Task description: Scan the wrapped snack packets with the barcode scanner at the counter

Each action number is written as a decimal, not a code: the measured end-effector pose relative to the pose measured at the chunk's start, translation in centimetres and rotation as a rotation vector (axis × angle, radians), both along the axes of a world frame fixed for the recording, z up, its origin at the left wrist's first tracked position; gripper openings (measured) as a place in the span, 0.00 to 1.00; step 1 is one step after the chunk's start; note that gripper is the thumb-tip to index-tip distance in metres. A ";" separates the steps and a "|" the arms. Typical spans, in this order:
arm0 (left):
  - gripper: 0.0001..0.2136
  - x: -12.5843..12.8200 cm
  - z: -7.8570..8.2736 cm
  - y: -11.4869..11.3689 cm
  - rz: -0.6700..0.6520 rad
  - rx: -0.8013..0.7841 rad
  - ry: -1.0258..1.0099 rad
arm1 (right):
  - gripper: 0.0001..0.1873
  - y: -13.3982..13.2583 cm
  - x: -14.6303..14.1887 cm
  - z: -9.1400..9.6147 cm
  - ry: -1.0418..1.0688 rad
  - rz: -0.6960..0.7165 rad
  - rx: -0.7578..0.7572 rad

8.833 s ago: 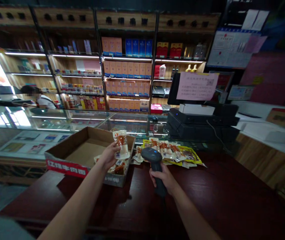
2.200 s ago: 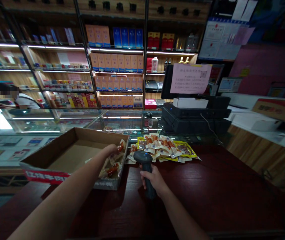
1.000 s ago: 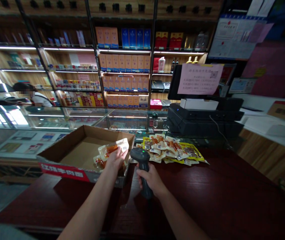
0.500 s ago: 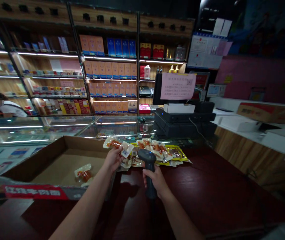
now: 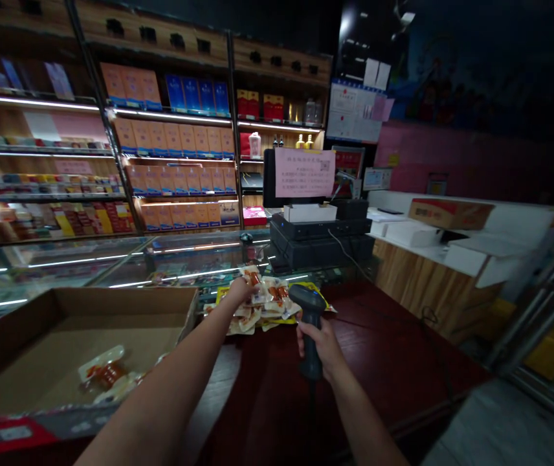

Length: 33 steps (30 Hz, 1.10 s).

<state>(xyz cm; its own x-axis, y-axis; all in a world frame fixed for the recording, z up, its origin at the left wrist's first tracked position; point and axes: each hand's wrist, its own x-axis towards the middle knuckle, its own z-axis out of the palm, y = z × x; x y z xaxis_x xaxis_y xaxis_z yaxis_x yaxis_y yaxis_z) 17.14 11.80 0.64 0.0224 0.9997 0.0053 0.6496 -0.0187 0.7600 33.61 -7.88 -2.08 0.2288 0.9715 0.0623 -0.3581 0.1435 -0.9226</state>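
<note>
My right hand [image 5: 323,343] is wrapped round the grip of a dark barcode scanner [image 5: 310,310], held upright over the dark red counter. My left hand [image 5: 243,290] reaches to the pile and is closed on a clear vacuum packet [image 5: 252,276] of reddish-brown food; its fingertips are partly hidden. Beneath and beside it lies a heap of similar packets [image 5: 277,294], with yellow bags [image 5: 316,292] among them. To the left, a shallow cardboard box [image 5: 126,323] holds a few more vacuum packets [image 5: 107,374], partly covered by my left forearm.
Behind the pile runs a glass display counter [image 5: 189,255]. A till machine [image 5: 323,243] and a monitor with a pink notice [image 5: 305,173] stand on it. Shelves of boxed goods [image 5: 180,139] line the back wall. A white and wood-grain counter [image 5: 417,278] is at the right.
My left hand has carried the packet from beside the box onto the heap. The scanner stays in my right hand. The view has swung to the right.
</note>
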 end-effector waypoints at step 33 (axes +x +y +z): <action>0.17 -23.3 -4.0 -9.3 0.025 -0.199 0.350 | 0.19 1.1 -14.2 -2.1 -0.102 0.443 -0.108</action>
